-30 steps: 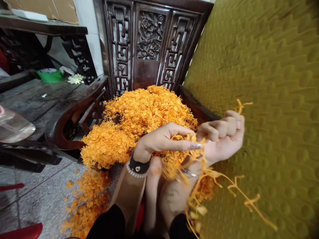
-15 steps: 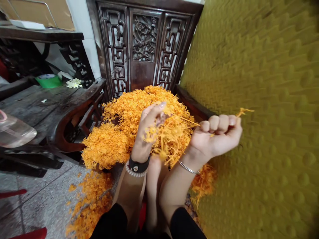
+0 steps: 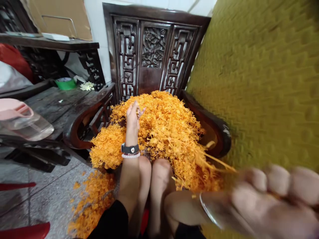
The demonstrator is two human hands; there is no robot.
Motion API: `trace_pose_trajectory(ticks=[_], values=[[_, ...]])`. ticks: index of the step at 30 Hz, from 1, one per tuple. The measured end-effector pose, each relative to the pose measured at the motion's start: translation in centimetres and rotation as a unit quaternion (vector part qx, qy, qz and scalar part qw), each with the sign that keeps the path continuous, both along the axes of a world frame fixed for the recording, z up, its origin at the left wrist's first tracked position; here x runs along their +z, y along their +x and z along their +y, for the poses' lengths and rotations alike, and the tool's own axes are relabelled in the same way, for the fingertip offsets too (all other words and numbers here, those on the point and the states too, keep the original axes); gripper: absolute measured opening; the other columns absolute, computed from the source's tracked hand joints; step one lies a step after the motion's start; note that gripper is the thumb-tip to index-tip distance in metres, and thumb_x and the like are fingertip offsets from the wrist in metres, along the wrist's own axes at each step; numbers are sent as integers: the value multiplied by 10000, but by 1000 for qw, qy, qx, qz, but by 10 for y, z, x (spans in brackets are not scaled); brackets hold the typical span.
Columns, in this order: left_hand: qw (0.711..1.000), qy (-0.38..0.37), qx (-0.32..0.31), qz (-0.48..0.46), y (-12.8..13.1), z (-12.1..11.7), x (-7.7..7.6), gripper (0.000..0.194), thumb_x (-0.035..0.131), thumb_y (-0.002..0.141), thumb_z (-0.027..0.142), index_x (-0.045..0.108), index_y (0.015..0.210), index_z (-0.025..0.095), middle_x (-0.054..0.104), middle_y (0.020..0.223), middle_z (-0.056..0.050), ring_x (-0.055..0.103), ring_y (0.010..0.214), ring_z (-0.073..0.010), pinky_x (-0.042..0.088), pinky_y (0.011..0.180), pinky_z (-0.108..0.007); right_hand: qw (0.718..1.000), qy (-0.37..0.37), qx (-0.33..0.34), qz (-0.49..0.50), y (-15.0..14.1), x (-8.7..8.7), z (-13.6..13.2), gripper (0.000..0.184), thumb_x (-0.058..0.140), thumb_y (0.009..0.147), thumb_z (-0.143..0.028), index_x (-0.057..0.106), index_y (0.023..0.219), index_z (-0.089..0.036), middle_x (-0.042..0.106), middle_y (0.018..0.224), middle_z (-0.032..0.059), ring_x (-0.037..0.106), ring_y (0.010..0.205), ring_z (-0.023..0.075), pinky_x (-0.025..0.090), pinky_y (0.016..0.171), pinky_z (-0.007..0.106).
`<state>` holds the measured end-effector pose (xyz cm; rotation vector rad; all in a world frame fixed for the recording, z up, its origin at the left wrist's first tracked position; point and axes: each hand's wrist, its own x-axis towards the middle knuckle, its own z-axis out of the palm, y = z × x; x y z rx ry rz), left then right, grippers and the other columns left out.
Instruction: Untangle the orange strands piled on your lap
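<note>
Pink-lidded clear plastic jug (image 3: 25, 119) sits at the far left of my feed, on a dark, worn wooden surface (image 3: 57, 103) that also carries a green roll of tape (image 3: 65, 84) and a small pale clump of petals (image 3: 87, 86). Below it, red plastic rims (image 3: 15, 186) poke in over a grey speckled stone floor (image 3: 47, 205), where loose orange sprigs (image 3: 92, 202) lie scattered. Mid-frame, a big heap of feathery orange sprigs (image 3: 159, 132) lies on the seat of a carved dark wooden armchair (image 3: 153, 49), just beyond the person's bare knees (image 3: 159, 169). The left hand (image 3: 132, 116), with a black wristband (image 3: 129, 148), stands upright over the heap's left part, fingers drawn narrow; I cannot tell whether it pinches anything. The right hand (image 3: 271, 196) is blurred at lower right, fingers loosely curled, and I cannot tell if it holds anything. Beyond it, an olive-yellow dimpled cushion (image 3: 256, 83) fills the right side.
</note>
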<state>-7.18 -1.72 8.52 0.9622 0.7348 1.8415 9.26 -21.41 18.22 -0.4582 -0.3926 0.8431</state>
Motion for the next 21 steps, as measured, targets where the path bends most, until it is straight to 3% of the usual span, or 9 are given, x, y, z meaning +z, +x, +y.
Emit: trace_pose_trajectory(ticks=[1,4,9,12,15,17,21], values=[[1000,5,-13,-17,-1,-2,4,331,547,797,475,428,685,187,354,525,91,301,416,-33,494,643,-280,999,32,-30,-25,0,0,8,386,228,928,-253,290,554,-182,159,415,-72,106,321,51,223,287,153],[998,42,-37,-31,8,-22,19,295,555,801,465,488,749,183,437,538,79,333,407,-37,467,586,-252,992,111,14,-61,-6,-4,40,408,178,930,-256,321,557,-174,104,440,-74,112,346,42,142,294,156],[997,67,-35,20,11,-49,34,287,568,803,440,600,869,162,467,511,60,333,386,-45,333,428,-217,985,170,-2,-15,-16,-14,61,383,215,933,-244,316,571,-172,98,453,-79,141,360,38,161,331,154],[994,94,-59,0,0,-61,40,200,550,827,357,580,951,203,510,545,67,309,366,-29,389,462,-214,978,205,8,31,-19,-17,63,366,216,943,-230,272,584,-182,143,491,-70,239,383,35,246,373,147],[986,128,-94,-60,-6,-74,47,61,500,820,243,517,878,237,441,468,101,246,332,-23,478,544,-222,966,246,28,76,-20,-20,70,335,224,945,-209,250,611,-194,184,530,-60,319,444,46,345,453,155],[977,130,-149,-80,-6,-81,51,30,452,799,236,478,795,222,394,439,96,252,321,-29,512,562,-237,958,267,40,95,-20,-22,77,315,238,939,-192,238,624,-201,192,543,-55,336,474,54,378,493,167],[957,84,-257,-102,-1,-79,52,239,378,789,355,358,613,194,416,503,61,268,302,-19,530,512,-254,945,315,26,85,-18,-25,84,308,256,930,-186,206,627,-210,180,551,-50,352,487,56,394,514,178]])
